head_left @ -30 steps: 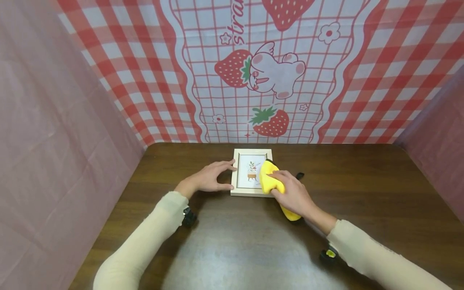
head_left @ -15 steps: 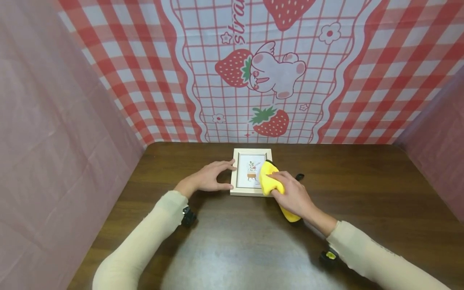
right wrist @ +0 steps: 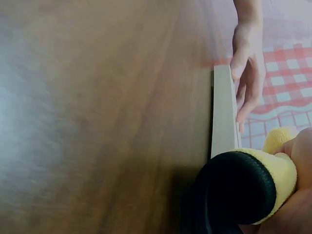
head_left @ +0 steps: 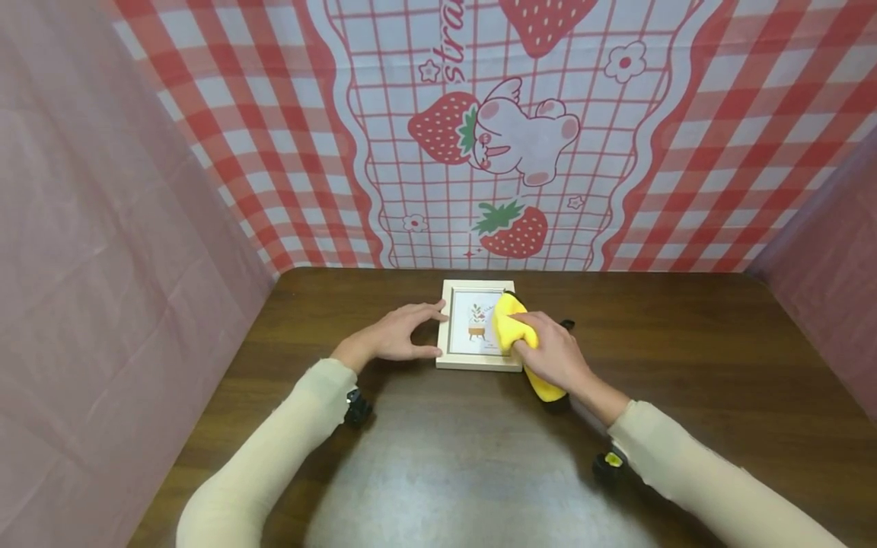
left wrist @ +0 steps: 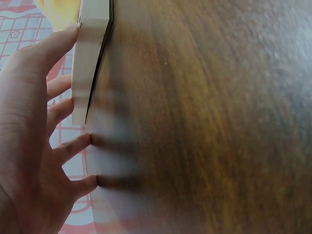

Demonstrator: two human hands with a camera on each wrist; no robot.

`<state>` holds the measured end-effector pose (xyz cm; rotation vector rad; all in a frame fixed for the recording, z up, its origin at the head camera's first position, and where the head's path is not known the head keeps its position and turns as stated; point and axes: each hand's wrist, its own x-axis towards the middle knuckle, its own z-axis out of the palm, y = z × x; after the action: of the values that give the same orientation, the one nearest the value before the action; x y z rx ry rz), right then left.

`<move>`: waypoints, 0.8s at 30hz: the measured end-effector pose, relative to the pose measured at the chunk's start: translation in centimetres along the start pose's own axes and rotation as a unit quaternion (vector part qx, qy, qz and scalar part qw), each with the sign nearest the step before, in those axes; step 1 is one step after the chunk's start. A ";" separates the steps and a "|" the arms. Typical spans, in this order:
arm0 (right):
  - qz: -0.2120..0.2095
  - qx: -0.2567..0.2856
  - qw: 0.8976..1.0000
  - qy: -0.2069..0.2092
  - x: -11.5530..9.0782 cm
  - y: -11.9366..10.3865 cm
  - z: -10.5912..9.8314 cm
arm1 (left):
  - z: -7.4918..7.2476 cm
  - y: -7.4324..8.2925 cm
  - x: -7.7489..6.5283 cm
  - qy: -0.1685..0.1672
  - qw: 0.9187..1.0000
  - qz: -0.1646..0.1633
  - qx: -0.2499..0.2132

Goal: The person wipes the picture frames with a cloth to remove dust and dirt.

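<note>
A pale wooden picture frame [head_left: 444, 335] lies on the brown table, a plant drawing under its front. My left hand [head_left: 397, 332] rests spread at its left side; in the left wrist view the thumb and two fingertips touch the frame's edge [left wrist: 87, 68], while the other two fingers stand on the table. My right hand [head_left: 553, 352] grips a bunched yellow cloth [head_left: 510, 323] with dark edging and presses it on the right part of the picture, covering that side. In the right wrist view the cloth's dark edging [right wrist: 239, 187] hangs over the frame's near side.
The dark brown table [head_left: 425, 449] stretches in front of the frame and to both sides. A red checked curtain with strawberries [head_left: 510, 232] hangs right behind the table's back edge. Pink cloth walls [head_left: 137, 266] stand at left and right.
My right hand and the yellow cloth have moved slightly up, away from me, along the right side of the picture. The left hand and the frame stay in place.
</note>
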<state>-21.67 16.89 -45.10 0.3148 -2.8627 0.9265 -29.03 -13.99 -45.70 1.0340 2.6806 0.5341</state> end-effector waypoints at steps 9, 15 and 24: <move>0.026 0.005 1.000 -0.008 2.3 0.5 0.0 | 0.1 0.1 0.0 -0.002 1.000 -0.004 -0.003; 0.039 0.013 0.999 -0.013 4.2 0.8 0.0 | 0.0 0.0 -0.2 -0.006 1.000 -0.007 -0.012; 0.055 0.015 0.998 -0.023 6.8 1.7 -0.1 | 0.1 -0.2 0.0 -0.006 1.000 0.001 -0.007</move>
<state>-28.69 17.20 -44.85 0.1858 -2.9364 0.9944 -29.12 -14.06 -45.84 1.0340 2.6619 0.5431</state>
